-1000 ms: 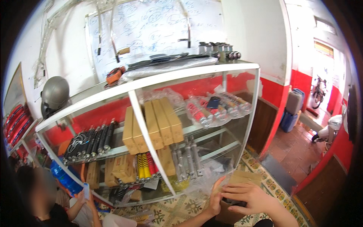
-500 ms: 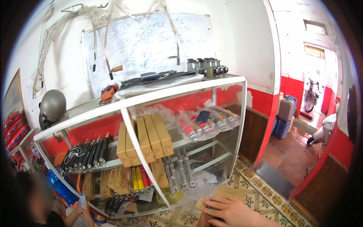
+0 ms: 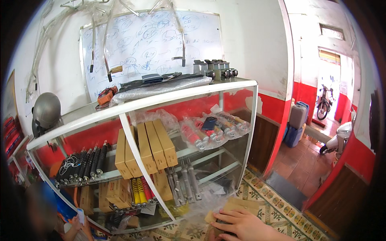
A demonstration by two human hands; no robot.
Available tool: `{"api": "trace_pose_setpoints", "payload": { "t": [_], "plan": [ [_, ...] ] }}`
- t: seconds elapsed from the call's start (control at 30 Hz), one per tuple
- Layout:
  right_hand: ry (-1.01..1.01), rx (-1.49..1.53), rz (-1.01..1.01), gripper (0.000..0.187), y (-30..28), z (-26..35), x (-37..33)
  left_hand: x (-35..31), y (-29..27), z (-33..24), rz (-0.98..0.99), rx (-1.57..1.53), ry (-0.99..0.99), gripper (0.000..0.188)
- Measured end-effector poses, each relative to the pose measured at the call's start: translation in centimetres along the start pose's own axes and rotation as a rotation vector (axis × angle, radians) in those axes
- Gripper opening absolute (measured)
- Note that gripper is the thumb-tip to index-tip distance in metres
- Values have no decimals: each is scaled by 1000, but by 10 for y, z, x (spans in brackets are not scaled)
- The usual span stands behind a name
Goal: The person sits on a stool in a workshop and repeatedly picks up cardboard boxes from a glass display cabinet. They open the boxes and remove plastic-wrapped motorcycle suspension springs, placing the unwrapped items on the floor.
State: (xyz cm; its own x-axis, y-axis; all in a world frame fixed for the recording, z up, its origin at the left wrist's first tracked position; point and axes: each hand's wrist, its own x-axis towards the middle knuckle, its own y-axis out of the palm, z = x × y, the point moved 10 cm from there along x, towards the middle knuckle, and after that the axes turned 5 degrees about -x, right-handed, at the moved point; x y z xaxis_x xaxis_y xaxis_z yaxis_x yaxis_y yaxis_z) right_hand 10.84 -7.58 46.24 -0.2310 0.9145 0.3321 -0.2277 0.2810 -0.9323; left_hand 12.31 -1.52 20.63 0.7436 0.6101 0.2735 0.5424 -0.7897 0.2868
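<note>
At the lower edge, right of centre, my right hand (image 3: 243, 225) lies over a brown cardboard box (image 3: 241, 204). Its fingers stretch leftward, slightly apart, across the cardboard and a dark patch at its near side. The hand presses flat rather than wrapping round anything I can make out. Most of the box is cut off by the frame's lower edge or covered by the hand. No part of my left hand can be made out.
Ahead stands a glass display case (image 3: 169, 93) with long cartons (image 3: 161, 146), shock absorbers (image 3: 86, 162) and wrapped red parts (image 3: 193, 134). A helmet (image 3: 47, 109) sits on top. At lower left a seated person holds a phone (image 3: 81, 216). Jerrycans (image 3: 296, 116) stand by the doorway at right.
The view has shifted slightly, so the case and wall sit a little further left. My right hand stays on the cardboard, its fingers a little further left.
</note>
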Motion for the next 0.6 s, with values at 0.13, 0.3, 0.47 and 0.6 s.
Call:
{"api": "trace_pose_setpoints", "payload": {
  "t": [0.13,0.3,0.47,0.6],
  "plan": [
    [12,20,34,48,4,-1,2,-7,-6,11,4,19,-41,72],
    [52,53,4,50,4,-9,1,-14,-6,19,15,63,-74,71],
    [128,1,-40,48,-3,-30,-9,-19,-1,32,68,79,-116,71],
    [223,87,-109,49,-2,-63,-33,-22,7,47,141,86,-149,70]
  ]
}}
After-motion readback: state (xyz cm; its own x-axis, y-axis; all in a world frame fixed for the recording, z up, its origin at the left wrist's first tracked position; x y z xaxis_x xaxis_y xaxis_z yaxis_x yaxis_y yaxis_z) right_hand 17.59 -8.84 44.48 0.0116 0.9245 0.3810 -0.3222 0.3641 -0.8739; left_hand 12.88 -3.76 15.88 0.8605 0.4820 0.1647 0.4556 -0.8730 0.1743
